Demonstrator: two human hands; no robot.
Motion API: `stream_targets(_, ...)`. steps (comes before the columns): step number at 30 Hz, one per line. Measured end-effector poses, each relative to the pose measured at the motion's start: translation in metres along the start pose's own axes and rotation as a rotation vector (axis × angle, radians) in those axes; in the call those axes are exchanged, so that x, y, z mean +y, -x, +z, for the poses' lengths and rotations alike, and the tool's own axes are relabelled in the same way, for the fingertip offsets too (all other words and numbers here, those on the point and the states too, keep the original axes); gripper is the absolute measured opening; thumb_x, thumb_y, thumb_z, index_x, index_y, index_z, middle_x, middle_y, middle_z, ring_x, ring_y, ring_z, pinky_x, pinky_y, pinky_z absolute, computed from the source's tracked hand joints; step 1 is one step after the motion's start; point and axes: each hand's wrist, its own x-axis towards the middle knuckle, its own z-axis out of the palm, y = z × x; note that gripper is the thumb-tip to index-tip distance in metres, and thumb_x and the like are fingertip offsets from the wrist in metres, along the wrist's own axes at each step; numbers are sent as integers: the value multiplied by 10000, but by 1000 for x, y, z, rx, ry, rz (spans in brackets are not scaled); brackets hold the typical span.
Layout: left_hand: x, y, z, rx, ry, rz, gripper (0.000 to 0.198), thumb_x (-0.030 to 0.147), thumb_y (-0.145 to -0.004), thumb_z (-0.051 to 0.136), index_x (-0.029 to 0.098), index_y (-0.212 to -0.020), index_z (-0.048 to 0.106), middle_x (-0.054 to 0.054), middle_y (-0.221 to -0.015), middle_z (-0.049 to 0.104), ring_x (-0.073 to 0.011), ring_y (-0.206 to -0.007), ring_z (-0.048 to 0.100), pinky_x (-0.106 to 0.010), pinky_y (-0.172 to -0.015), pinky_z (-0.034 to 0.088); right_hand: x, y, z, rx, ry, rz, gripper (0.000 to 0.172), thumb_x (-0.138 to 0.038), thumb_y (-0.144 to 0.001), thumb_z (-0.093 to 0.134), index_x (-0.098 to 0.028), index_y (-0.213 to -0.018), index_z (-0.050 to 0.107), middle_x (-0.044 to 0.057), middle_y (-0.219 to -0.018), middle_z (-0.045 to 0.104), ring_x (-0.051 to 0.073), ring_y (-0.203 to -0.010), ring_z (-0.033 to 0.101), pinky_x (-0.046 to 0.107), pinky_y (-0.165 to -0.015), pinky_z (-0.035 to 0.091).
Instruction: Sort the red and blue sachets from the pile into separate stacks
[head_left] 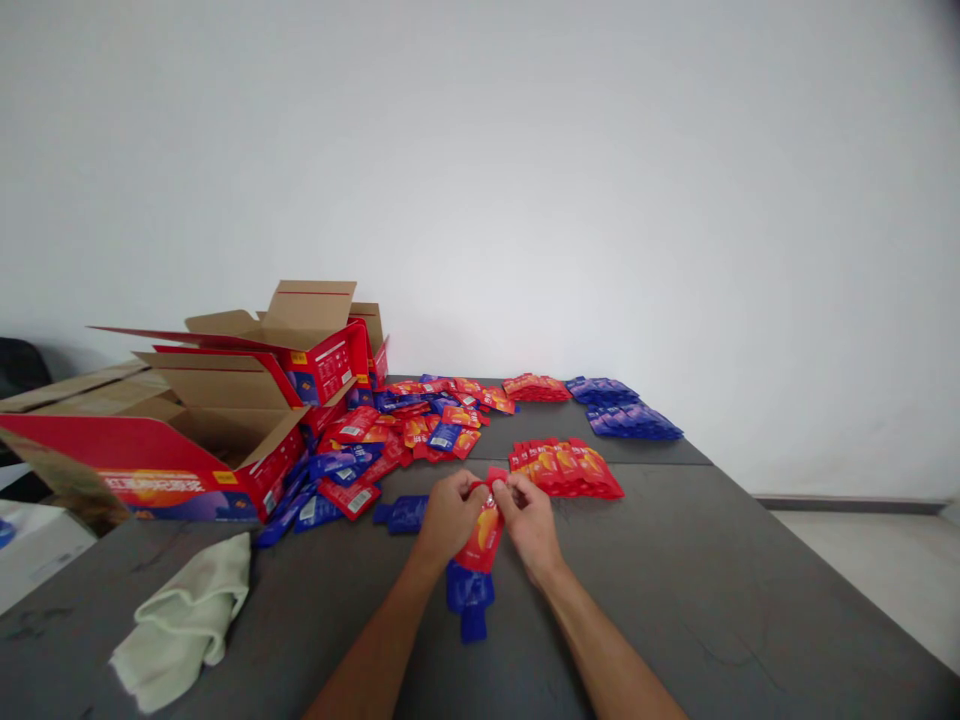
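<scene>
My left hand [448, 517] and my right hand [531, 518] meet over the dark grey table [675, 580]. Both pinch the top end of a red sachet [486, 532] held between them. Under my wrists a blue sachet [469, 594] lies flat on the table. Just beyond my right hand a neat row of red sachets [566, 467] is laid out. To the left of my hands a loose heap of red and blue sachets [390, 440] spreads toward the boxes.
Open red cardboard boxes [217, 420] stand at the left rear. A pale green cloth [184, 625] lies crumpled at front left. At the back are a small red sachet row [536, 387] and a blue sachet stack [622, 410]. The table's right edge drops to the floor.
</scene>
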Motion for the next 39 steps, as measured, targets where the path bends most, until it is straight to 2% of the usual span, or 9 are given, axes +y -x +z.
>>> stream_targets(7,-4,2,6,-9,-99,34,328,351,-859,465,192,-574,435,49,-544,462,-105,-548,441,-230,-531,287,0,0,2,124,187,-32,399,-470,-856,594,-210,-609,419,-69,-572,371,106,-561,353,233,-527,288)
stream_targets(12,4,5,11,55,-305,104,328,364,-897,426,194,-619,458,36,-581,501,-112,-575,446,-249,-565,262,2,1,6,227,279,-59,421,-476,-860,584,-218,-601,375,-76,-555,357,105,-548,345,240,-537,281)
stream_targets(16,3,4,14,77,-246,60,372,403,-890,439,191,-584,438,40,-555,473,-108,-559,421,-249,-547,241,1,0,5,248,269,-54,429,-503,-851,588,-221,-599,386,-72,-557,376,107,-552,350,243,-546,291)
stream_targets(21,0,6,12,-99,-107,-25,441,508,-885,430,182,-592,478,45,-546,462,-102,-535,393,-244,-505,229,-1,-5,-6,276,165,-3,449,-549,-826,604,-221,-603,393,-70,-566,356,108,-559,332,240,-529,290)
stream_targets(23,0,8,11,-111,-164,3,461,513,-897,414,181,-584,476,42,-542,465,-103,-533,394,-249,-506,222,-1,-6,-9,246,86,36,450,-565,-830,597,-219,-619,402,-70,-577,359,106,-561,326,237,-523,288)
stream_targets(28,0,8,12,41,-303,87,455,481,-929,390,181,-594,464,34,-562,494,-103,-552,425,-252,-546,248,-2,-1,-8,113,-56,95,414,-583,-873,532,-207,-707,481,-57,-627,431,110,-579,367,233,-536,317)
stream_targets(33,0,4,6,158,-144,-2,463,524,-915,393,174,-632,502,4,-608,566,-120,-590,512,-237,-549,336,-3,4,-2,-78,24,103,457,-583,-848,567,-213,-628,415,-71,-566,372,99,-524,329,237,-496,267)
stream_targets(35,0,5,5,35,22,-132,457,576,-891,404,170,-732,540,-3,-620,595,-138,-558,569,-239,-520,390,-1,3,-2,-40,47,87,457,-587,-856,551,-213,-629,416,-71,-565,375,100,-526,332,238,-493,267)
stream_targets(39,0,11,7,-356,265,-339,447,556,-764,617,161,-962,546,-12,-621,636,-193,-490,639,-274,-451,475,8,-3,-7,90,64,70,452,-582,-866,538,-214,-632,419,-70,-568,370,101,-530,328,235,-486,262)
